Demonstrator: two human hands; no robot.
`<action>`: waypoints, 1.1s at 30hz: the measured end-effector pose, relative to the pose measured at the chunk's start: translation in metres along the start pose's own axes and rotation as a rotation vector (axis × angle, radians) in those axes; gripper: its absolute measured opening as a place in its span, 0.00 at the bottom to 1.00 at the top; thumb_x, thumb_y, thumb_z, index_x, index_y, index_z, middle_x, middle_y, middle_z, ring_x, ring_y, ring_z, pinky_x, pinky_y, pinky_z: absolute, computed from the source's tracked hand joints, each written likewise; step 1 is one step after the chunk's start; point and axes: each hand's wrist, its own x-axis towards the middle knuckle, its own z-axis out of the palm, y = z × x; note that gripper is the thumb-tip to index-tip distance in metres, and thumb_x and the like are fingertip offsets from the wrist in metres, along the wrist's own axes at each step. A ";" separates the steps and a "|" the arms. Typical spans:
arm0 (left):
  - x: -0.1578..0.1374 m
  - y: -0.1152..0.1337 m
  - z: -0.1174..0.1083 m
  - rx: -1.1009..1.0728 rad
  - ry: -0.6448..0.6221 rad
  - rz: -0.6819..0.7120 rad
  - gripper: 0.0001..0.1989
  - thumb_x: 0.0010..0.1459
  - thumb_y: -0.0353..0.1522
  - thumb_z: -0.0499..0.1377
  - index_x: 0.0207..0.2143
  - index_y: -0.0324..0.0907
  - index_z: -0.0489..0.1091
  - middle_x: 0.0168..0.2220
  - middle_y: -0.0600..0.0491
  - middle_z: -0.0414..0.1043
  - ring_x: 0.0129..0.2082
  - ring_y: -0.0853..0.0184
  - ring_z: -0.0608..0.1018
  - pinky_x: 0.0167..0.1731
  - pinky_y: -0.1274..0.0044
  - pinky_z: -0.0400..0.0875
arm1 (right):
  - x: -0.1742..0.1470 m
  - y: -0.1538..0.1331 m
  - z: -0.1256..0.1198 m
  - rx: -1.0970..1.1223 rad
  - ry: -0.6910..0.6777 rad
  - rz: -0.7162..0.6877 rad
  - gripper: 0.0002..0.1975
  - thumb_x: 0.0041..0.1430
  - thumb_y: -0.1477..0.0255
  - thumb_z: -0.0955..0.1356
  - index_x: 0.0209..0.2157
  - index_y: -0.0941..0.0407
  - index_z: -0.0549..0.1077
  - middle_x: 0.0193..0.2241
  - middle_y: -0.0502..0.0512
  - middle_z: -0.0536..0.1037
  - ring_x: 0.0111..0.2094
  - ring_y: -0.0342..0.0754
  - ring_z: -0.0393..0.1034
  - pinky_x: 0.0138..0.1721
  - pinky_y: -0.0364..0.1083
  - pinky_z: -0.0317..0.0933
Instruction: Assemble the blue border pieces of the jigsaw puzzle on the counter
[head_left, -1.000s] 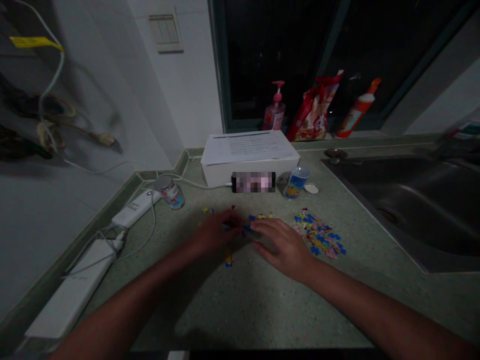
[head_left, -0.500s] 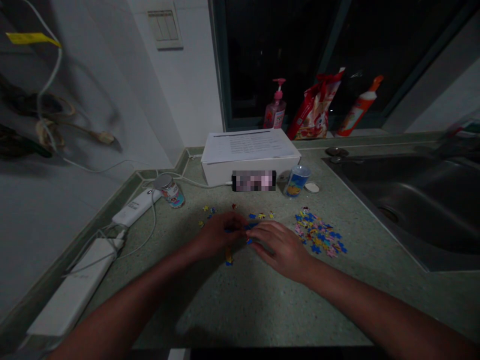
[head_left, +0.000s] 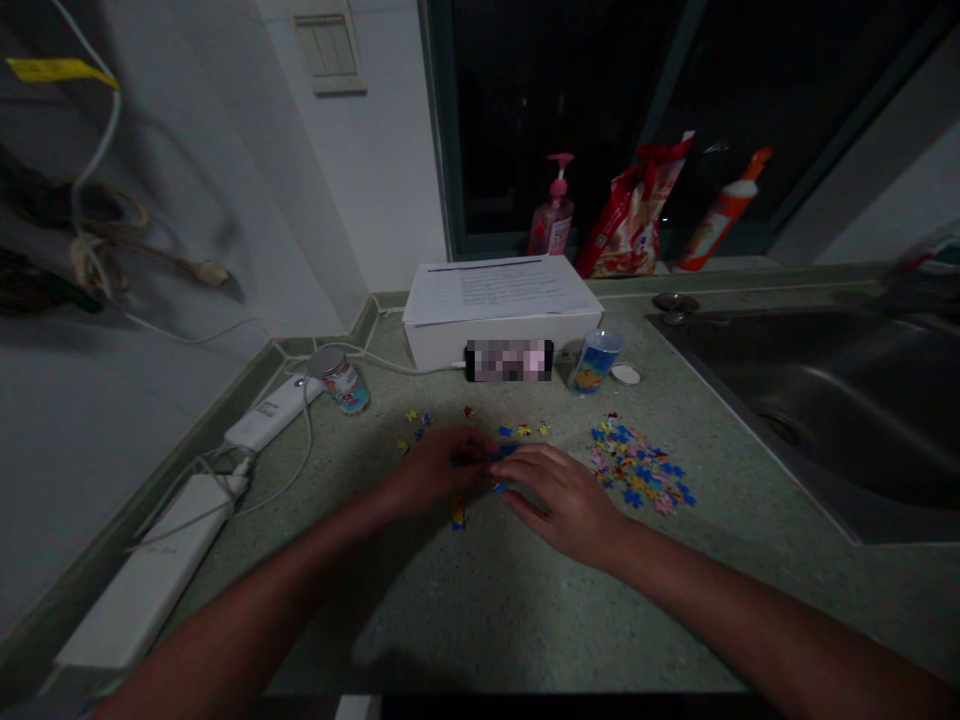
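Note:
My left hand (head_left: pixel 448 462) and my right hand (head_left: pixel 559 500) meet over the middle of the counter, fingertips almost touching. Between them are blue jigsaw puzzle pieces (head_left: pixel 499 486), partly hidden by the fingers. Both hands are closed in a pinch on these pieces. A yellow and blue joined strip of puzzle pieces (head_left: pixel 458 514) lies just below my left hand. Several loose pieces (head_left: pixel 524 430) are scattered beyond the hands, and others (head_left: pixel 412 414) lie to the left. To the right of my right hand spreads a pile of mixed puzzle pieces (head_left: pixel 641 465).
A phone (head_left: pixel 509 361) leans on a white box (head_left: pixel 442 345). Beside it stand a blue can (head_left: pixel 595 362) and its lid (head_left: pixel 625 374). A jar (head_left: pixel 341 382) and power strips (head_left: pixel 154 570) with cables are left; a sink (head_left: pixel 750 430) is right.
Both hands stay nearly in place, with only a slight shift of the fingers around the pieces. The camera view has moved very slightly.

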 end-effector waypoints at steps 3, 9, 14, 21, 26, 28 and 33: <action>0.000 0.000 0.000 0.015 -0.002 -0.003 0.12 0.59 0.35 0.68 0.45 0.44 0.81 0.44 0.46 0.87 0.45 0.55 0.88 0.50 0.65 0.81 | -0.001 0.000 0.001 0.008 -0.013 0.015 0.18 0.74 0.73 0.70 0.62 0.50 0.74 0.47 0.58 0.86 0.47 0.55 0.82 0.48 0.57 0.80; 0.001 0.001 -0.001 0.117 0.070 0.038 0.09 0.61 0.34 0.67 0.44 0.45 0.81 0.43 0.47 0.87 0.44 0.56 0.87 0.50 0.64 0.82 | -0.002 0.000 0.002 0.027 -0.023 0.056 0.17 0.73 0.72 0.71 0.61 0.48 0.75 0.48 0.57 0.86 0.48 0.55 0.83 0.48 0.56 0.79; 0.001 0.005 -0.021 0.183 0.235 0.074 0.13 0.63 0.42 0.67 0.45 0.44 0.82 0.45 0.46 0.87 0.45 0.56 0.87 0.50 0.64 0.83 | -0.003 0.000 -0.001 0.043 0.003 0.110 0.14 0.72 0.72 0.72 0.57 0.50 0.77 0.46 0.57 0.86 0.47 0.56 0.82 0.48 0.57 0.79; -0.006 -0.001 -0.064 0.199 0.362 0.119 0.19 0.62 0.46 0.65 0.47 0.43 0.79 0.41 0.47 0.88 0.43 0.55 0.89 0.44 0.66 0.84 | -0.004 0.000 0.001 0.074 0.016 0.169 0.07 0.71 0.72 0.73 0.49 0.50 0.78 0.43 0.56 0.85 0.45 0.55 0.82 0.47 0.56 0.77; -0.012 -0.020 -0.074 0.248 0.408 0.110 0.18 0.60 0.48 0.68 0.44 0.44 0.79 0.40 0.48 0.88 0.41 0.55 0.89 0.47 0.64 0.84 | 0.000 -0.004 0.002 0.105 0.000 0.182 0.05 0.71 0.73 0.73 0.47 0.49 0.78 0.43 0.55 0.85 0.47 0.54 0.82 0.48 0.55 0.77; -0.013 -0.028 -0.074 0.238 0.422 0.088 0.18 0.61 0.48 0.67 0.43 0.44 0.79 0.39 0.47 0.88 0.40 0.55 0.89 0.47 0.63 0.84 | 0.000 -0.009 0.005 0.123 -0.029 0.184 0.06 0.70 0.74 0.73 0.46 0.49 0.78 0.43 0.55 0.85 0.47 0.54 0.82 0.48 0.55 0.77; -0.014 -0.038 -0.068 0.232 0.416 0.069 0.16 0.61 0.45 0.66 0.43 0.45 0.79 0.40 0.48 0.88 0.40 0.56 0.89 0.48 0.62 0.84 | -0.007 -0.023 0.024 0.158 -0.106 0.237 0.10 0.66 0.77 0.75 0.44 0.49 0.78 0.42 0.52 0.85 0.45 0.53 0.81 0.48 0.54 0.76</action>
